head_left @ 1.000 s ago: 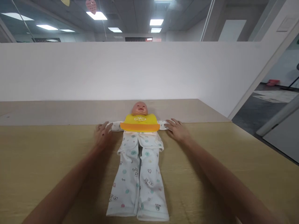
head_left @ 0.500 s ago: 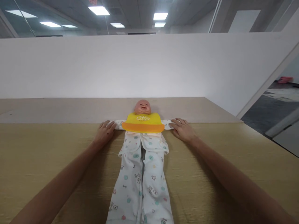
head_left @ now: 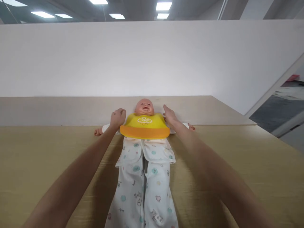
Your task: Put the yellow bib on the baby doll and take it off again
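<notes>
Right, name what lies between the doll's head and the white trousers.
The head view shows the yellow bib with its orange lip, then the white top.

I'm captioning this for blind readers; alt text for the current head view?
Baby doll in white printed clothes and a yellow bib with an orange pocket, lying face up, arms spread, on a wood-toned table. A person's left hand and right hand flank the bib near the doll's shoulders; contact is unclear.

Bib [head_left: 143,126] yellow, pocket [head_left: 144,133] orange, citrus slice [head_left: 144,120] white — clothes [head_left: 155,182] white, green dots [head_left: 136,168], animal prints [head_left: 156,216].
</notes>
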Tool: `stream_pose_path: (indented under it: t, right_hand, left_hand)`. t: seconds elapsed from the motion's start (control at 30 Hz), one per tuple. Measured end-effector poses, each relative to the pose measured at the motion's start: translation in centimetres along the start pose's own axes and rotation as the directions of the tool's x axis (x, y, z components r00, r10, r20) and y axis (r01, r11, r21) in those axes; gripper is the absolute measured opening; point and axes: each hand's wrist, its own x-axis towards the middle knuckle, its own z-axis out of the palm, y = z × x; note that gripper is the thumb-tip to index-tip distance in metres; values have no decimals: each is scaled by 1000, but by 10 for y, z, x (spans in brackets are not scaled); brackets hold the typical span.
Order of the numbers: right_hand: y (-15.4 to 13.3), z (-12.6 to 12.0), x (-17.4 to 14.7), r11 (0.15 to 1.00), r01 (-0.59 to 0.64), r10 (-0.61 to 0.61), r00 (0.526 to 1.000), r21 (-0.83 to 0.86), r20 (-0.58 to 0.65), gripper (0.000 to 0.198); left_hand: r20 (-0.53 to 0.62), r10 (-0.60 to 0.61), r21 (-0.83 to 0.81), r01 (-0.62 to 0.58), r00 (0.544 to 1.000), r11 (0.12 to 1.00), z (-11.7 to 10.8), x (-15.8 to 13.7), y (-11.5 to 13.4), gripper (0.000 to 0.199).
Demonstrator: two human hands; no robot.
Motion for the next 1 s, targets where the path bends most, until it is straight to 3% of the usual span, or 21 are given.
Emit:
stream_pose_path:
  t: [0.07,0.13,0.2,0.33,0.43,0.5,0.63,0.7,0.8,1.0]
  right_hand:
    - [-4,12,7,982,-138,131,990,131,59,60]
    - [-4,21,15,955,-222,204,973,196,110,60]
    - [-1,26,24,934,-277,246,957,226,156,61]
    - [11,28,44,929,-299,244,937,216,249,63]
    - [17,28,52,933,-282,206,928,223,311,64]
    - [20,28,52,940,-257,182,935,226,304,63]
    - [23,29,48,952,-169,99,959,255,265,56]
    - [27,30,45,954,-111,44,971,278,236,53]
    - [32,28,38,960,-21,-32,983,278,183,51]
    - [41,21,1,941,10,-67,985,339,157,46]
  left_hand:
    - [141,-175,-195,201,974,960,11,7,2,18]
    - [250,-245,-270,310,937,911,21,11,5,27]
    - [356,-263,-353,390,897,851,28,12,8,35]
    - [585,-227,-520,574,779,632,36,16,15,42]
    - [626,-213,-527,608,751,594,39,24,13,45]
    - [619,-218,-527,605,754,596,42,29,8,46]
    - [577,-151,-617,549,803,564,47,30,-4,45]
    - [609,-107,-626,559,786,543,45,25,-6,46]
    - [654,-68,-612,580,753,537,40,11,-4,50]
    - [564,-121,-638,524,817,564,24,-32,4,49]
